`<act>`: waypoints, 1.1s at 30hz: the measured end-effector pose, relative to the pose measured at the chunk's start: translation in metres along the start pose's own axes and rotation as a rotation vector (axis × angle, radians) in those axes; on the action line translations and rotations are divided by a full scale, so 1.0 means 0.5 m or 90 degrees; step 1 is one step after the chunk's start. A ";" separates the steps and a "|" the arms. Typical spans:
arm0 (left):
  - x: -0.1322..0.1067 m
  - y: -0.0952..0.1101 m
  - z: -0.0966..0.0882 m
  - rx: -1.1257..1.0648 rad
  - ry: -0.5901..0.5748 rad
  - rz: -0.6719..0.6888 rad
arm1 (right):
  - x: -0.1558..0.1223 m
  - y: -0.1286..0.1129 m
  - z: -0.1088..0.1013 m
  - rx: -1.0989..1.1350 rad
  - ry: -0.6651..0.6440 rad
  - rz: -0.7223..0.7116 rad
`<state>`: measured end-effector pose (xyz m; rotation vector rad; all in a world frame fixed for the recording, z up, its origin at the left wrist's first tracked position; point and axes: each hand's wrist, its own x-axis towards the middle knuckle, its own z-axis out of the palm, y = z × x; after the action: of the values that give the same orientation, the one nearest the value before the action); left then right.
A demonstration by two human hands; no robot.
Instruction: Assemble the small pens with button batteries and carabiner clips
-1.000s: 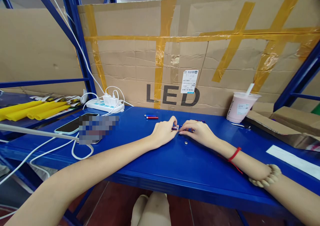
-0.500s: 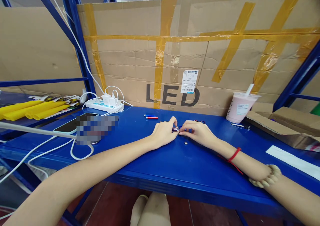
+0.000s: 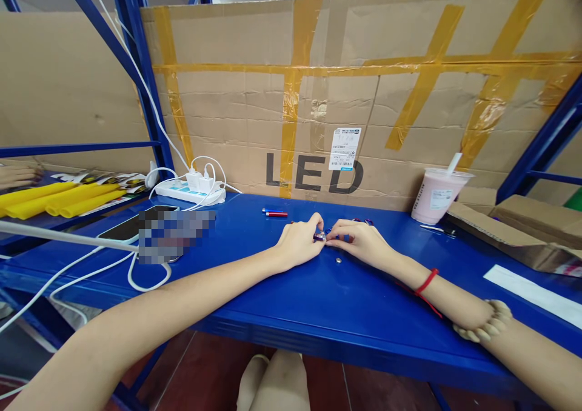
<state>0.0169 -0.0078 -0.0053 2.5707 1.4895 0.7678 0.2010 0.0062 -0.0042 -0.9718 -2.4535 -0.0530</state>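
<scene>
My left hand is closed around a small dark tube with a shiny metallic end, which points to the right. My right hand meets that end with thumb and fingers pinched together. Whatever lies between the right fingertips is too small to make out. On the blue table, just below the fingers, sits a tiny round silver piece. Several small blue and purple shiny parts lie behind my right hand, partly hidden by it. Farther back rest a red metal tube and a blue one, side by side.
Left are a phone, a white power strip with cables, and yellow tubes. Another person's hand shows at the left edge. To the right stand a pink drink cup, an opened cardboard box and a white strip.
Another person's hand has come into view at the far left, behind the yellow tubes. My own hands have barely shifted, their fingertips still together at the tube's end.
</scene>
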 end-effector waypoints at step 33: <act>0.002 0.000 -0.001 0.025 -0.022 0.014 | -0.001 0.006 0.002 0.029 -0.020 0.013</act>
<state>0.0169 -0.0069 -0.0047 2.6189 1.4847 0.6998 0.2029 0.0086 -0.0058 -0.9846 -2.4621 0.0248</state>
